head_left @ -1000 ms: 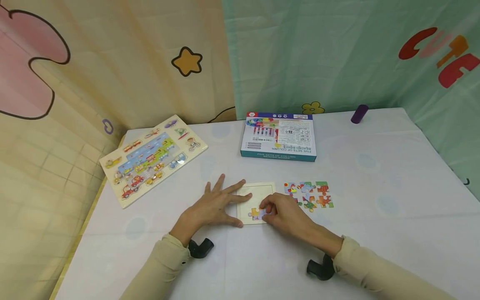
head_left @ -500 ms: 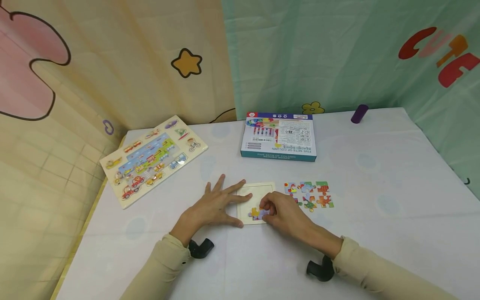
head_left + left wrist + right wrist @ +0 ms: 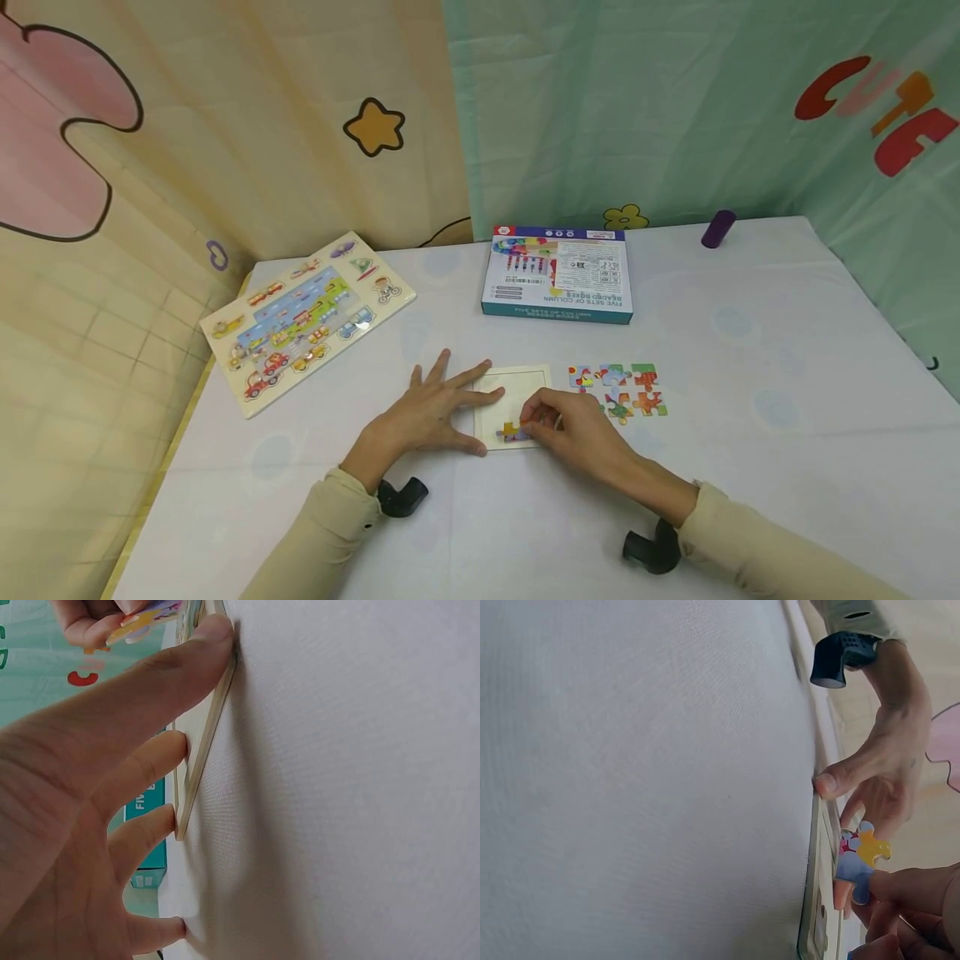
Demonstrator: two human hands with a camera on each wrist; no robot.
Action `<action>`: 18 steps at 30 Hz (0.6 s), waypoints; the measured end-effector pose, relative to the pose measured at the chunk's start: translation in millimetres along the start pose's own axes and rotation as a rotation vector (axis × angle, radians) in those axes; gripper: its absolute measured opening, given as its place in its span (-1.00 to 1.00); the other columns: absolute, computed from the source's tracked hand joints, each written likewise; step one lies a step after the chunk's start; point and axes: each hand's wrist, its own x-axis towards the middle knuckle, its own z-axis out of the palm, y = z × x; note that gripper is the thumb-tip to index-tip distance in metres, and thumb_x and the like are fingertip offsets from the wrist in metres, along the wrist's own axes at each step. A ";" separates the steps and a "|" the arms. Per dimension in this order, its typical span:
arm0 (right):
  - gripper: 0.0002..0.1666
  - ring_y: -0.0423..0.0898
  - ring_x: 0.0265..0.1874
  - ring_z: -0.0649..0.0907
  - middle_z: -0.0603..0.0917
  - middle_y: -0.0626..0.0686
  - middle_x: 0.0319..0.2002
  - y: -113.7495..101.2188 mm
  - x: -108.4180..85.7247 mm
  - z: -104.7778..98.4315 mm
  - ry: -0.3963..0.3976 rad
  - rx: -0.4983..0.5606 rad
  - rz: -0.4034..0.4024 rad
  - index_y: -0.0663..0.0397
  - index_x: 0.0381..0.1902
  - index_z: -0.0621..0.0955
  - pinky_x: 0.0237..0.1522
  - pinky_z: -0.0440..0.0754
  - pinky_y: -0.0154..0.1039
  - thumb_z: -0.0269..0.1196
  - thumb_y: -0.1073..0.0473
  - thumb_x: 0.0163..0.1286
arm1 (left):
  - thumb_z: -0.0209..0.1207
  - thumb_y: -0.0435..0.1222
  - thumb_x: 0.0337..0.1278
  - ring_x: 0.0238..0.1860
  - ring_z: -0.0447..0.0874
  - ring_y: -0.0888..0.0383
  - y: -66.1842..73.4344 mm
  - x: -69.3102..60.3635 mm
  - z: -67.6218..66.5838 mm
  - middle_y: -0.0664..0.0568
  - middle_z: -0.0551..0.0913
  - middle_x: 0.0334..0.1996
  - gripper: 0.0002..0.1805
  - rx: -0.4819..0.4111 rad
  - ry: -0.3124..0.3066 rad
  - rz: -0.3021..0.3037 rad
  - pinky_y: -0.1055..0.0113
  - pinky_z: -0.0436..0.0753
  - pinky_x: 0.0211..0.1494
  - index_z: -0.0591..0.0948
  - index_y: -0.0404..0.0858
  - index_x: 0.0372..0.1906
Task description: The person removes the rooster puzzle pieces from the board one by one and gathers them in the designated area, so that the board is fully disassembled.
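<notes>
In the head view, my left hand (image 3: pixel 423 414) is spread with fingers straight, resting on the left side of a small pale wooden puzzle tray (image 3: pixel 516 382). The left wrist view shows its thumb on the tray's edge. With thumb and fingers, my right hand (image 3: pixel 581 427) pinches a yellow and lilac jigsaw piece (image 3: pixel 512 432) over the tray's lower part. That jigsaw piece (image 3: pixel 857 859) stands tilted up in the right wrist view, its lower edge near the tray. Several loose jigsaw pieces (image 3: pixel 648 404) lie right of the tray, partly hidden by the right hand.
A boxed bead set (image 3: pixel 557 275) lies behind the tray. At the left is a wooden vehicle puzzle board (image 3: pixel 307 323). A purple cylinder (image 3: pixel 718 229) stands at the back right of the white-covered table (image 3: pixel 787 467). Printed curtains hang behind.
The jigsaw piece lay flatter in the tray earlier and is now tipped up in my right hand's fingers. My right wrist has shifted slightly right and nearer; the left hand stays still.
</notes>
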 end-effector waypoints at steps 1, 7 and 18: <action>-0.84 -0.26 -0.51 0.53 0.61 -0.26 -0.48 -0.3 -1.2 -1.8 0.005 0.003 0.002 -0.12 -0.33 0.65 -0.45 0.54 -0.36 0.39 0.28 0.24 | 0.47 0.15 -0.23 0.50 -0.34 -0.39 0.1 -0.2 -0.3 0.18 0.06 0.55 -0.12 -0.002 -0.002 -0.002 -0.48 -0.16 0.34 0.46 0.21 0.36; -0.85 -0.23 -0.59 0.54 0.60 -0.19 -0.53 6.6 -12.1 -18.7 0.042 0.028 0.071 -0.15 -0.33 0.65 -0.54 0.53 -0.34 0.39 0.25 0.24 | 0.47 0.15 -0.22 0.50 -0.36 -0.38 0.8 0.0 -0.8 0.18 0.05 0.55 -0.12 -0.006 -0.012 -0.004 -0.48 -0.19 0.34 0.45 0.21 0.36; -0.89 -0.21 -0.46 0.56 0.61 -0.20 -0.49 34.7 -43.3 -48.9 0.117 -0.045 0.170 -0.12 -0.32 0.67 -0.41 0.53 -0.36 0.39 0.22 0.24 | 0.48 0.13 -0.23 0.50 -0.38 -0.39 1.4 -0.1 -1.2 0.17 0.04 0.55 -0.11 -0.017 -0.019 -0.007 -0.48 -0.22 0.34 0.45 0.19 0.37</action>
